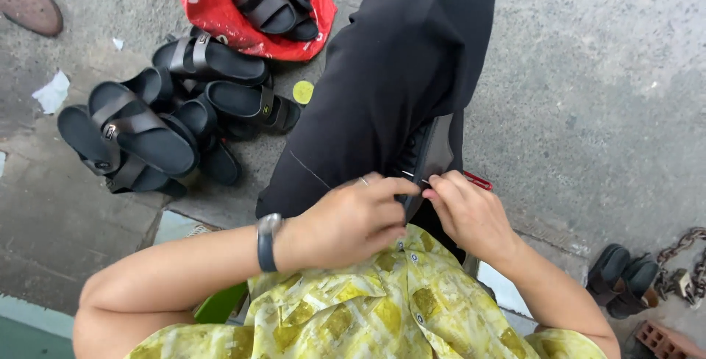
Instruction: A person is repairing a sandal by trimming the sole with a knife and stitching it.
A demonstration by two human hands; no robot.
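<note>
Matt black rubbery sandals [140, 134], glossy red plastic bag [220, 13], rough concrete ground [588, 72]

Left of the hands: a pile of black sandals [158, 120] covers the concrete floor [588, 72] there, straps up, pairs touching and overlapping.
Far left front: a red bag [220, 13] holding more sandals lies against the pile; little room between them.
Centre: the black trouser leg [390, 72] runs from the hands outward and splits the floor in two.
Right: bare floor, wide and open beside the leg.
Near right corner: a dark pair of shoes [625, 279], a chain [684, 256] and a brick [662, 338] crowd the edge.
At the hands: left hand [346, 219] and right hand [471, 212] nearly touch, with only a narrow gap between.
</note>
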